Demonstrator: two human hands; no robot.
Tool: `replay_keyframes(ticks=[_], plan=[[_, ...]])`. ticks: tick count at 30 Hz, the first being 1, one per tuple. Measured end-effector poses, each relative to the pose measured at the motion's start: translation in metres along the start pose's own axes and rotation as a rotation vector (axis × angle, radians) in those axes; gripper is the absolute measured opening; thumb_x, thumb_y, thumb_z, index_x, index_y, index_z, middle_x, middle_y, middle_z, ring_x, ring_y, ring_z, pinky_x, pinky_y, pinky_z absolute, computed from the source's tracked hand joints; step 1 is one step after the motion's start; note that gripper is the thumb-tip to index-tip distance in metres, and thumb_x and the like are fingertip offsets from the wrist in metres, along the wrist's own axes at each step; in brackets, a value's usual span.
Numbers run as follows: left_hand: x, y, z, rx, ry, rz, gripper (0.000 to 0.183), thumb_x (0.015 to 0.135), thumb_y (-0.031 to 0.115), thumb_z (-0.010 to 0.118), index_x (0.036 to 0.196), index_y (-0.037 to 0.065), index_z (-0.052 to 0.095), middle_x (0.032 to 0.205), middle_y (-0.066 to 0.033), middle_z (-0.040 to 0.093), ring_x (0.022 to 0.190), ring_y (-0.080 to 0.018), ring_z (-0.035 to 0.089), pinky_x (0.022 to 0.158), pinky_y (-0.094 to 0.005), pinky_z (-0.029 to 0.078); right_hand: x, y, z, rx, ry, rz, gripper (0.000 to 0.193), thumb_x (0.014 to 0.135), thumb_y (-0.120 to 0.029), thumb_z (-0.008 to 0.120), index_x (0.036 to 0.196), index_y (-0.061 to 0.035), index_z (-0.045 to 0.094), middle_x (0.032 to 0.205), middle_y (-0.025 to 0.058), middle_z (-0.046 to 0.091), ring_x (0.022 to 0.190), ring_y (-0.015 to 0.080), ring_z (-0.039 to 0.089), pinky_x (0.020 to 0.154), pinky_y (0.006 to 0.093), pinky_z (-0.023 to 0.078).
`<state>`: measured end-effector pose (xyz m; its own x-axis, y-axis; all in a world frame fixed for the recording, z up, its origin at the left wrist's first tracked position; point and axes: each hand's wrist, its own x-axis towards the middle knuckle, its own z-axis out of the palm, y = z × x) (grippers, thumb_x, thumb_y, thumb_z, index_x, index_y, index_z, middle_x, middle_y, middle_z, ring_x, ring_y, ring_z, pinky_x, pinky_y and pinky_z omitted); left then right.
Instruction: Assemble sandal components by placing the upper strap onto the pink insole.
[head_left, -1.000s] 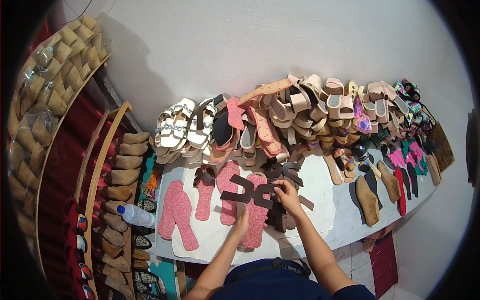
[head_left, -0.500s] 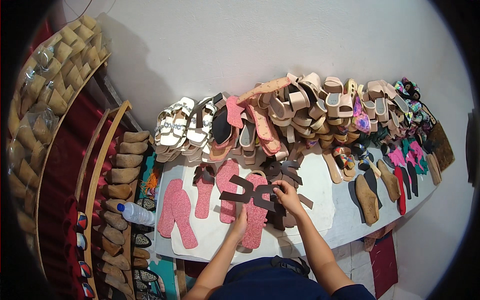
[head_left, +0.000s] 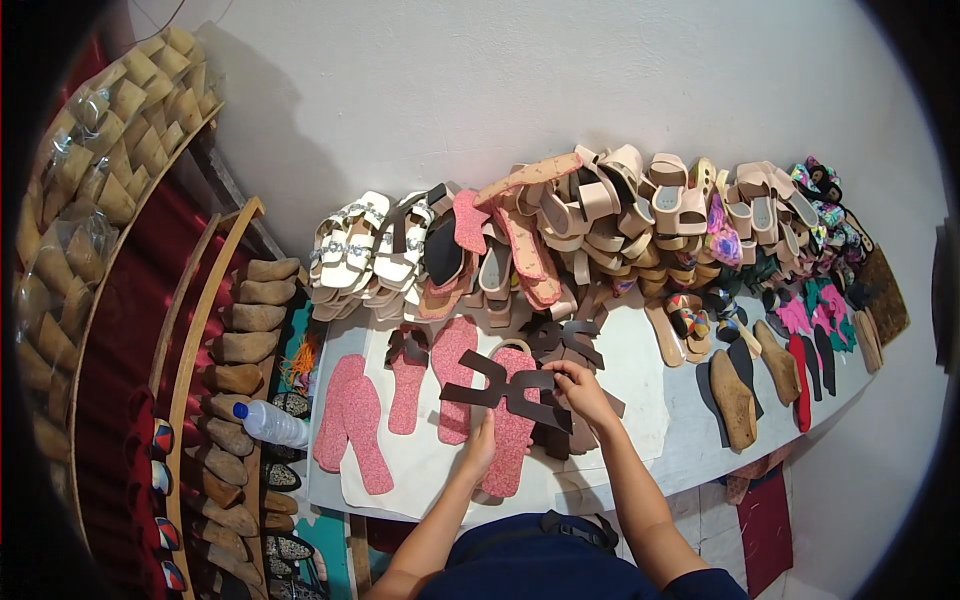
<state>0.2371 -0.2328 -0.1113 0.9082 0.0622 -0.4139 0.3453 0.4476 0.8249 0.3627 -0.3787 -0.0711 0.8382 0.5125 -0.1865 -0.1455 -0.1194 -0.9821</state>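
Bench (head_left: 680,420) runs along the wall, its far edge heaped with sandals (head_left: 600,220). Near the front edge lies a pink insole (head_left: 512,420); the left hand (head_left: 480,452) presses flat and open on its side. Over it, the right hand (head_left: 580,390) pinches a dark brown strap piece (head_left: 505,390) (X-shaped).

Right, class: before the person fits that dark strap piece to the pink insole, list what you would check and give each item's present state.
1. Right hand grips the dark strap piece: ok.
2. Left hand rests on the pink insole: ok.
3. Strap piece lies over that insole: ok.
4. Strap ends lined up with the insole edges: cannot tell.
5. Spare pink insoles lie apart on the white sheet: ok.
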Motion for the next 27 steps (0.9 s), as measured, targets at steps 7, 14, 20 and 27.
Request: replay_keyframes(ticks=[7, 14, 20, 27], plan=[[-0.002, 0.006, 0.008, -0.01, 0.042, 0.046, 0.051, 0.09, 0.039, 0.019, 0.105, -0.002, 0.045, 0.083, -0.0141, 0.058, 0.066, -0.0215, 0.06, 0.06, -0.0319, 0.052, 0.005, 0.018, -0.004, -0.186, 0.034, -0.137, 0.024, 0.078, -0.004, 0.05, 0.102, -0.0035, 0.053, 0.089, 0.0046, 0.051, 0.072, 0.0126, 0.051, 0.066, 0.0247, 0.042], [-0.002, 0.004, 0.006, 0.037, 0.029, 0.055, 0.047, 0.091, 0.036, 0.02, 0.106, -0.002, 0.043, 0.085, -0.0132, 0.057, 0.068, -0.0208, 0.06, 0.059, -0.0315, 0.052, 0.002, 0.016, 0.007, -0.164, 0.142, -0.13, 0.026, 0.075, -0.005, 0.056, 0.101, -0.0049, 0.055, 0.099, 0.0093, 0.054, 0.089, 0.0169, 0.053, 0.076, 0.0274, 0.041], [0.002, 0.001, 0.009, 0.048, 0.028, 0.063, 0.052, 0.089, 0.042, 0.019, 0.105, 0.001, 0.045, 0.08, -0.0126, 0.058, 0.065, -0.0193, 0.059, 0.057, -0.0296, 0.05, 0.003, 0.022, 0.01, -0.163, 0.133, -0.15, 0.025, 0.076, -0.003, 0.056, 0.101, -0.0023, 0.055, 0.086, 0.0038, 0.057, 0.076, 0.01, 0.053, 0.064, 0.0207, 0.042], [0.004, -0.001, 0.007, -0.003, 0.025, 0.07, 0.053, 0.089, 0.044, 0.019, 0.107, 0.001, 0.043, 0.083, -0.012, 0.058, 0.065, -0.0192, 0.06, 0.057, -0.0299, 0.051, 0.005, 0.022, 0.014, -0.004, 0.182, -0.182, 0.022, 0.078, -0.002, 0.053, 0.1, 0.0001, 0.055, 0.088, 0.0051, 0.057, 0.076, 0.0106, 0.054, 0.065, 0.0211, 0.045]])
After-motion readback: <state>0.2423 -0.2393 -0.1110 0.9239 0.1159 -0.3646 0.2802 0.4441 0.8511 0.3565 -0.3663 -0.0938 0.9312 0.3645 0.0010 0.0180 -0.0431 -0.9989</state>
